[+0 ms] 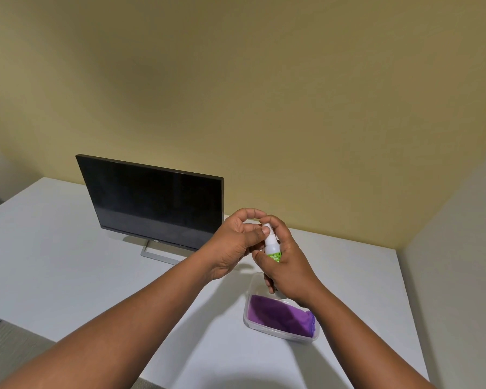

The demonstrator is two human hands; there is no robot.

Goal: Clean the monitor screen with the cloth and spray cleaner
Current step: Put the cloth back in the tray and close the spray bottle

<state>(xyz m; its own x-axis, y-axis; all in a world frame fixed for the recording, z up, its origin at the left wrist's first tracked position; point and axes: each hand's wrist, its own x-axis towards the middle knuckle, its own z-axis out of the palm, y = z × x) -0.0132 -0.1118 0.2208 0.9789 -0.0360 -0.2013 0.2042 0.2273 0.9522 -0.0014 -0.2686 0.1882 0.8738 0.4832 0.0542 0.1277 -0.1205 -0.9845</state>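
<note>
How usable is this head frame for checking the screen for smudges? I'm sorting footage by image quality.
Head view: wide-angle lens bows the table edges and walls; the monitor is off and dark, faintly hazy low down, without strong glare; soft shadows fall beneath both hands; sharp enough to show green on the spray bottle, its lettering partly covered.

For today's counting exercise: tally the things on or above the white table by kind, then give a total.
Monitor: 1
Spray bottle: 1
Purple cloth: 1
Clear plastic tray: 1
Hands: 2, left hand and right hand
Total: 6
</note>
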